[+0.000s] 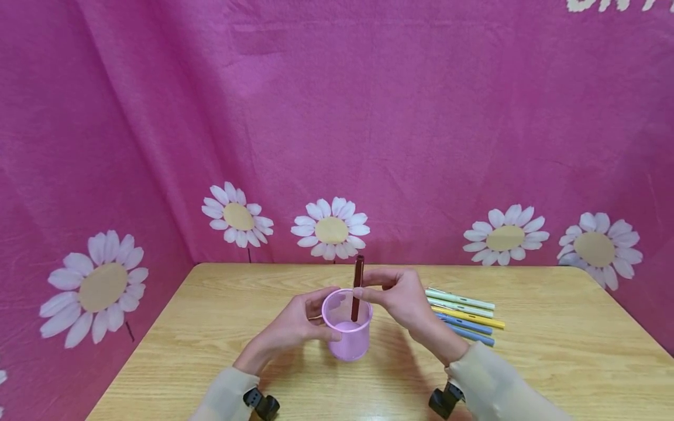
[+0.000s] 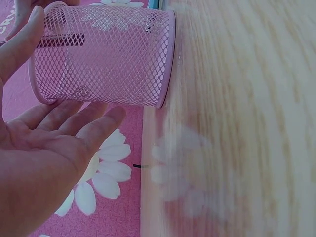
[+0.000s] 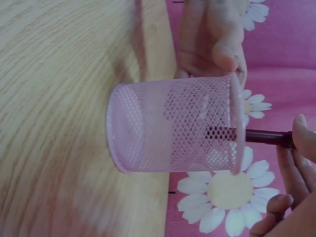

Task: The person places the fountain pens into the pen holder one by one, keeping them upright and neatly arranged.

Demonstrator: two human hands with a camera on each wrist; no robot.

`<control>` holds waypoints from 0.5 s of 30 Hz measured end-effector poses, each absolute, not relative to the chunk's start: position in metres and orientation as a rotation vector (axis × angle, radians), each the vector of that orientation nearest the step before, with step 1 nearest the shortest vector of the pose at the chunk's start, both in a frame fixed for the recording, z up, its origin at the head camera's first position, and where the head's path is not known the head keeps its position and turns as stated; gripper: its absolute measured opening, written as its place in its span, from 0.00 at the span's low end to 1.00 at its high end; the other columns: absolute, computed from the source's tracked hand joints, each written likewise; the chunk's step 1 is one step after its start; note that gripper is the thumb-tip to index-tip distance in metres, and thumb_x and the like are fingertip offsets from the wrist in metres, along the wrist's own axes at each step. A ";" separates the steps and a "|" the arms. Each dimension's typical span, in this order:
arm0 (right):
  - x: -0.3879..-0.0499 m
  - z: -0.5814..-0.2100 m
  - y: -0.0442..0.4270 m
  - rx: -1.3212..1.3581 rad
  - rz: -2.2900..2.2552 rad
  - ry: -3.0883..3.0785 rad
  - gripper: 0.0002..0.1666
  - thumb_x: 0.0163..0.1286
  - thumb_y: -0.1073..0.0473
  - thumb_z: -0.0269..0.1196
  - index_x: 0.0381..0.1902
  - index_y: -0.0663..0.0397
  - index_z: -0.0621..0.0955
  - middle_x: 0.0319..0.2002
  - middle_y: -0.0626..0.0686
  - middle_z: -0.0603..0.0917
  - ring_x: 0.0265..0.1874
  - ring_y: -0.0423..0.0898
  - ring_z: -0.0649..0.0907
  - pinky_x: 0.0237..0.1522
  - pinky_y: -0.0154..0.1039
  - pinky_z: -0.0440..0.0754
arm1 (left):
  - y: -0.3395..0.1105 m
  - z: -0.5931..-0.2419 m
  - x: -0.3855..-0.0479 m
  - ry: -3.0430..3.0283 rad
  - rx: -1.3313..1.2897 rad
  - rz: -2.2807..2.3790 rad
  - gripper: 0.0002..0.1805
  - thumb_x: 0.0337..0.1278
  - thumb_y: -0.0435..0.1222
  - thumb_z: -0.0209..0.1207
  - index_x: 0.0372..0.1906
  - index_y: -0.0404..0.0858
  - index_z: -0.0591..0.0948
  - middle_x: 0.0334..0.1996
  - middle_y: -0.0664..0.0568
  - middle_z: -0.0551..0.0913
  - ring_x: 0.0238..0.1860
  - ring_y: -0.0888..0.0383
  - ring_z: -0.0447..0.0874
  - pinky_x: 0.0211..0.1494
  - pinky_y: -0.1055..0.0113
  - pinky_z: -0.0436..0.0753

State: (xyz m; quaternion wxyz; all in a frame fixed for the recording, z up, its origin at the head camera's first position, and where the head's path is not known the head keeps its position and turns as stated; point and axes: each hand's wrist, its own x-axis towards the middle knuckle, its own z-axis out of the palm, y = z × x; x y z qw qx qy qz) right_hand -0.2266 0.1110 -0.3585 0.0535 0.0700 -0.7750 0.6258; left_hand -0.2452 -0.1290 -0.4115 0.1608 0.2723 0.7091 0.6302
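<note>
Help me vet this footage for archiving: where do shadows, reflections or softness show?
Head view: a soft shadow below the right forearm on the wooden tabletop; left wrist view: a printed daisy reflected in the tabletop, whose grain looks soft; right wrist view: pale glare low on the tabletop, the pink mesh cup fairly clear.
</note>
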 end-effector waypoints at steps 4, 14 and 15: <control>-0.228 -0.364 0.108 0.238 1.926 -2.352 0.13 0.59 0.63 0.80 0.42 0.59 0.93 0.38 0.52 0.93 0.44 0.47 0.85 0.44 0.38 0.79 | -0.129 -0.412 -0.245 2.028 0.781 1.793 0.48 0.56 0.26 0.75 0.80 0.29 0.63 0.74 0.37 0.73 0.73 0.37 0.70 0.75 0.42 0.69; -0.230 -0.372 0.104 0.314 1.962 -2.333 0.12 0.61 0.65 0.79 0.43 0.62 0.92 0.38 0.54 0.92 0.47 0.47 0.85 0.48 0.39 0.80 | -0.131 -0.412 -0.243 2.020 0.781 1.784 0.48 0.58 0.27 0.74 0.80 0.29 0.62 0.73 0.38 0.73 0.71 0.35 0.72 0.73 0.43 0.72; -0.230 -0.372 0.104 0.309 1.952 -2.342 0.12 0.60 0.65 0.79 0.43 0.61 0.92 0.38 0.54 0.92 0.45 0.48 0.85 0.46 0.38 0.80 | -0.131 -0.412 -0.243 2.019 0.785 1.782 0.48 0.58 0.27 0.74 0.80 0.29 0.62 0.73 0.38 0.73 0.70 0.35 0.73 0.73 0.43 0.72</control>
